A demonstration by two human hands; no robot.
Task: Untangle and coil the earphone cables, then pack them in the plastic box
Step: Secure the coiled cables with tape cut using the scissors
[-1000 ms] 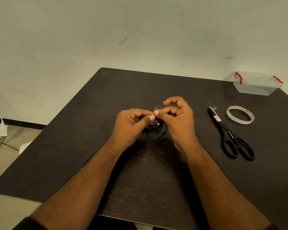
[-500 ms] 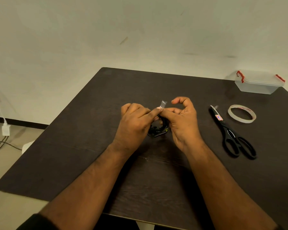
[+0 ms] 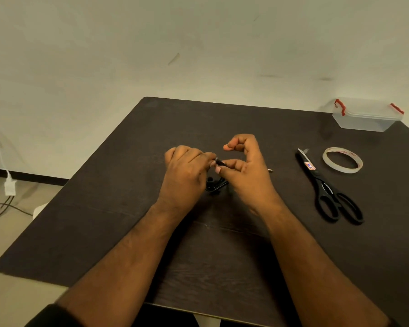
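Securing the coiled earphone cable (image 3: 216, 184) with both hands

The left hand (image 3: 187, 171) and right hand (image 3: 246, 168) are pinching a short black section at their fingertips, fingers curled, bundle hanging just below above the table (image 3: 104, 208); the pale tape tab that stood up between them half a second ago no longer shows (probably pressed down), so packing seems near. The plastic box (image 3: 366, 119) sits closed at the far right, well beyond the scissors (image 3: 326, 190) and tape roll (image 3: 342, 160).

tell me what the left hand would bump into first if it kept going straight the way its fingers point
Probably the right hand: the left hand points right across the earphone cable, and their fingertips nearly meet already. Depth is hard to judge.
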